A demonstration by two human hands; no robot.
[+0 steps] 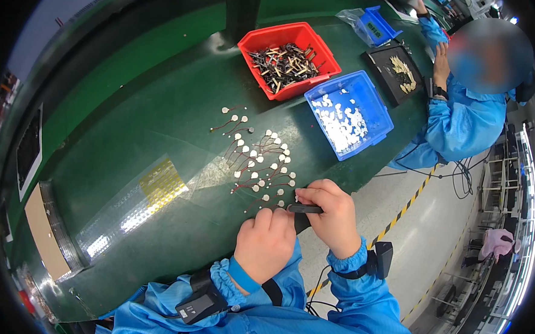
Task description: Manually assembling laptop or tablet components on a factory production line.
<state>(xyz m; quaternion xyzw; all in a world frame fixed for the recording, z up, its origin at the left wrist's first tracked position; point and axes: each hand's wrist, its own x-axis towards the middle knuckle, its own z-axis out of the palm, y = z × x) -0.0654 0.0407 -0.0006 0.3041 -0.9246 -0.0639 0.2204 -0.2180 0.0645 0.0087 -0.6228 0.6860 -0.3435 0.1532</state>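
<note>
- Right hand (336,216), mine, was closed around a dark bar (305,209), pinching it between thumb and bent fingers near the table's edge.
- Left hand (265,242), also mine, was just beside it with fingers curled inward; the tips were hidden, so I could not tell whether they gripped anything.
- Where the bar was: it lay crosswise in my grasp, its left end close by my left fingers; whether it touched them I could not make out.
- On the green table (161,113), beyond my knuckles, lay a loose scatter of small pale discs (245,149) with thin red wires (223,126).
- Handling, as I judged it: the bar looked light and stiff, perhaps a little slick, best held around its middle. Each disc looked nearly weightless and its wires limp and fragile, so the disc's rim seemed a safer hold than the wires.
- Farther off stood a red bin (280,37) of dark and tan pieces, and beside it a blue bin (376,118) of white bits.
</note>
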